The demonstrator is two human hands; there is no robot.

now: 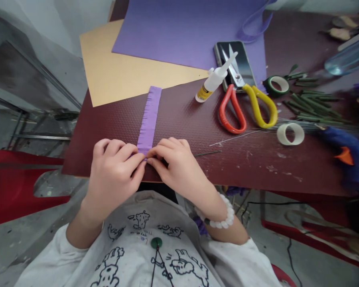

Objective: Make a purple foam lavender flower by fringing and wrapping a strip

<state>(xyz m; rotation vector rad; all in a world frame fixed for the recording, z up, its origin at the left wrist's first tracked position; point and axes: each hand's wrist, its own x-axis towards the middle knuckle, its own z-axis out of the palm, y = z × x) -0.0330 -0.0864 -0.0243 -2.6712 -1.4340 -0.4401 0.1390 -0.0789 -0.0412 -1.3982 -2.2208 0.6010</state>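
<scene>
A purple paper strip point(150, 119) with a fringed left edge lies on the dark red table, running away from me. At its near end, by the table's front edge, both hands meet. My left hand point(115, 173) pinches the strip's end between thumb and forefinger. From the other side, my right hand point(176, 165) pinches the same end, its fingertips touching those of the left. A thin green wire point(208, 153) pokes out to the right from behind my right hand. The part of the strip between the fingertips is mostly hidden.
Yellow paper point(113, 67) and a purple sheet point(173, 32) lie behind. To the right are a glue bottle point(211, 85), scissors point(235, 79) on a phone point(247, 63), tape rolls point(290, 134), green stems point(314, 105) and a blue glue gun point(353, 155).
</scene>
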